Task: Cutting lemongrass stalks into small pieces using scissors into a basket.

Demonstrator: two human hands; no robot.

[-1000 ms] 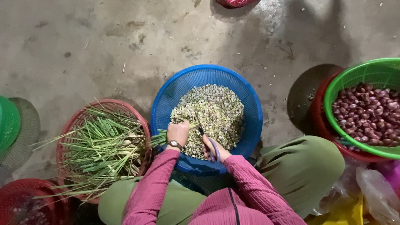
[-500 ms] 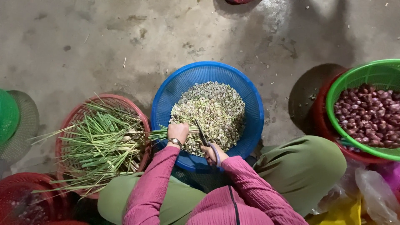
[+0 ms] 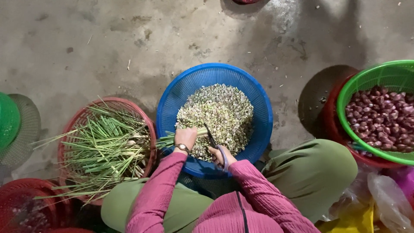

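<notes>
My left hand (image 3: 185, 137), with a watch on the wrist, grips a bundle of green stalks (image 3: 166, 140) that lies across the near rim of a blue basket (image 3: 181, 90). My right hand (image 3: 220, 156) holds scissors (image 3: 212, 140) with purple handles, their blades pointing at the cut end of the bundle. The blue basket is piled with small pale green cut pieces (image 3: 217, 112). Both hands sit over the basket's near edge, between my knees.
A red basket (image 3: 77, 129) of long green stalks stands at the left. A green basket (image 3: 366, 82) of reddish shallots sits in a red basin at the right. A green basket edge (image 3: 8, 118), another red basket (image 3: 26, 207) and plastic bags (image 3: 384, 198) lie around on the concrete floor.
The hands stay at the basket's near rim; the scissors' blades have shifted slightly against the stalk bundle. The view has drifted a little.
</notes>
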